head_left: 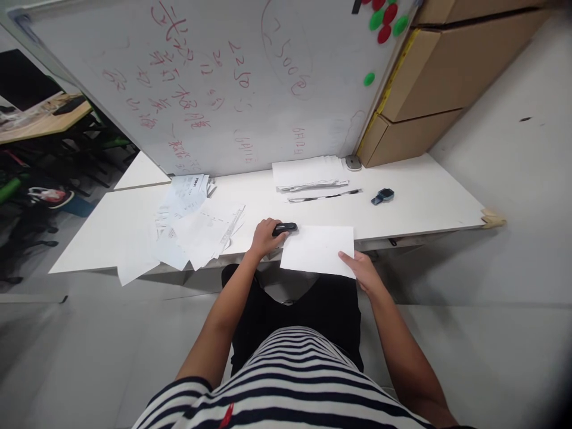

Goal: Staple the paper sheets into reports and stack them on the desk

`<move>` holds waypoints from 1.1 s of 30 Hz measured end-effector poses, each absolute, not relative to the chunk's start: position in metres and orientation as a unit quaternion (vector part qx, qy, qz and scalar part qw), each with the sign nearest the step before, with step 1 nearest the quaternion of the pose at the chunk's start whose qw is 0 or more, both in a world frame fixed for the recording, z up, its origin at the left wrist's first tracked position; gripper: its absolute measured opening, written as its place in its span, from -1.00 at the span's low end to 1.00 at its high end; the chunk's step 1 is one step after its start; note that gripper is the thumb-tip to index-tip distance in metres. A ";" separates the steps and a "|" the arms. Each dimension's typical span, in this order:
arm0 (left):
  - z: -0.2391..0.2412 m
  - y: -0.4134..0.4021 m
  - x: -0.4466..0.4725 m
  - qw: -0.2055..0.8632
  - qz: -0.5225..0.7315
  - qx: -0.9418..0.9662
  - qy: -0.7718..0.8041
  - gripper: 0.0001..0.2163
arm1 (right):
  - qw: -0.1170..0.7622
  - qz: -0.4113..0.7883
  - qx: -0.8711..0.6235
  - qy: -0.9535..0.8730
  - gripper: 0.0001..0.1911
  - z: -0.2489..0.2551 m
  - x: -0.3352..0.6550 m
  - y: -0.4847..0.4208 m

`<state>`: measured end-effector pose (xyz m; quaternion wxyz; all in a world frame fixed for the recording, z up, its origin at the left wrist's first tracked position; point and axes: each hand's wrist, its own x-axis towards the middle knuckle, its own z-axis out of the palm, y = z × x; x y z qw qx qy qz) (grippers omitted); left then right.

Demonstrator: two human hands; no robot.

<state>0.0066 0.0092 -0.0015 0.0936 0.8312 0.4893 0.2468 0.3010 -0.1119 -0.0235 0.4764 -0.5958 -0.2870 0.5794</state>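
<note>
Behind the bench (429, 196) stood a whiteboard (250, 101). Left fingers (269, 226) clasped a stapler (288, 227) at the far-left corner of paper (317, 249) that right fingers (347, 259) pinched, best kept level.

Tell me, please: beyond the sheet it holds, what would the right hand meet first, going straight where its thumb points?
Probably the black stapler in the left hand, across the white sheet that the right hand holds, though depth is hard to judge from this one view.

Whiteboard (250, 39): red handwriting (239, 67), "2250", "12", "500"; rest mostly unclear.
</note>
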 end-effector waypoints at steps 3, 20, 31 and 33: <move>0.000 0.009 0.006 0.097 0.250 0.833 0.484 -0.71 | 0.468 0.582 -0.596 -0.296 -0.59 -0.023 0.303 -0.108; 0.047 0.040 0.027 0.210 0.099 0.769 0.596 -0.50 | 0.497 0.564 -0.581 -0.312 -0.46 -0.030 0.304 -0.110; 0.006 0.069 0.076 0.121 0.081 0.756 0.638 -0.28 | 0.474 0.522 -0.622 -0.341 -0.52 -0.020 0.311 -0.108; 0.005 0.067 0.077 0.101 0.078 0.764 0.633 -0.28 | 0.468 0.520 -0.630 -0.338 -0.52 -0.021 0.310 -0.108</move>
